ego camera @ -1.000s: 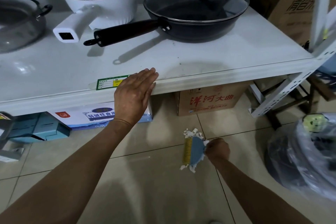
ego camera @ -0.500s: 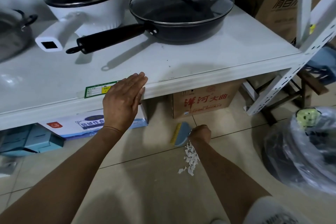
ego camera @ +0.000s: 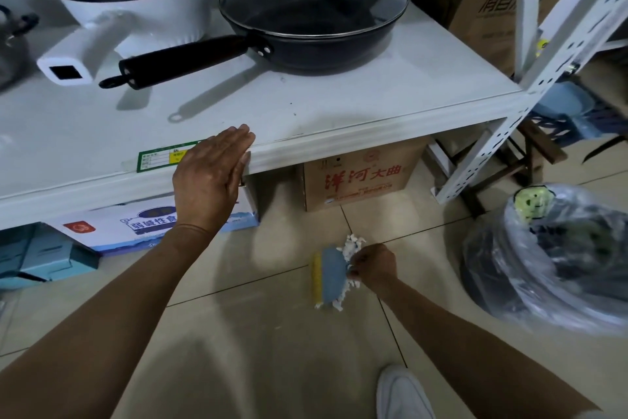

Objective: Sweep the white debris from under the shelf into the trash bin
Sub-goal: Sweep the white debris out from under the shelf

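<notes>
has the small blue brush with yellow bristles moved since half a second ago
Yes. The small blue brush with yellow bristles has come back toward the person, away from the brown cardboard box under the shelf, pulling white debris along.

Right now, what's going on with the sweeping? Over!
Left hand flat on shelf edge. Right hand gripping brush. White bits piled at brush, not in bin yet. Floor path open.

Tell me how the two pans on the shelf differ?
The frying pan is black, wide and shallow with a dark round handle; the saucepan is white, narrower and deeper with a white squared handle. The frying pan's lid knob is black, the saucepan's brownish. Both have glass lids and handles pointing toward the shelf's front.
</notes>
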Motion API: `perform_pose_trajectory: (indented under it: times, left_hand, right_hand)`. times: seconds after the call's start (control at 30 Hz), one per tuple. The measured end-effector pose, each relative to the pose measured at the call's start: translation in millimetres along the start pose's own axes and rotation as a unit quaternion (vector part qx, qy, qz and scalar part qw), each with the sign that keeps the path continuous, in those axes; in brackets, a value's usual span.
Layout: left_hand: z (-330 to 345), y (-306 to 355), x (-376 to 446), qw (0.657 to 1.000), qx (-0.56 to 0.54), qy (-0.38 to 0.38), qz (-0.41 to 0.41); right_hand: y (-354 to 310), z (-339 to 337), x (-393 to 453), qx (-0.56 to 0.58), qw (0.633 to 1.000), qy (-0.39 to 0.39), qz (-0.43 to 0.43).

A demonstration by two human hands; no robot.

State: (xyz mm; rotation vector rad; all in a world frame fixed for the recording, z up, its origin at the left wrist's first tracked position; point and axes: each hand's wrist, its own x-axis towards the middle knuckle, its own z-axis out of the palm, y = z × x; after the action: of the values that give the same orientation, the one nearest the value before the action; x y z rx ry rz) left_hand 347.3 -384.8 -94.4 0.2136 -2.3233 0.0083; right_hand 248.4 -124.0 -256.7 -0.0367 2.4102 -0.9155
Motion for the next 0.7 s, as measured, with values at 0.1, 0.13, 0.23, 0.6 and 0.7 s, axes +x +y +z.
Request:
perform_pose_trajectory:
  times: [0.1, 0.13, 0.23, 0.6, 0.7]
  left_hand:
    - [-0.5, 2.9, -1.3, 1.000, -0.002, -0.009, -0.012]
    - [-0.6, 3.2, -1.4, 1.000, 0.000, -0.008, -0.012]
    - [-0.3, 2.9, -1.2, 1.000, -0.003, -0.008, -0.011]
    - [1.4, 3.0, -1.9, 1.000, -0.009, 0.000, -0.011]
    - [0.0, 5.2, -1.5, 1.000, -0.017, -0.009, -0.023]
  right_hand:
    - [3.7, 15.6, -9.3, -0.047, 0.992, -0.068, -0.093]
    - [5.4, 17.3, -9.5, -0.064, 0.988, -0.079, -0.116]
    - [4.2, 4.6, -3.7, -0.160, 0.968, -0.091, -0.171]
    - [-1.4, -57.0, 31.4, -0.284, 0.938, -0.017, -0.198]
    - [0.6, -55.5, 21.7, -0.305, 0.925, -0.061, -0.220]
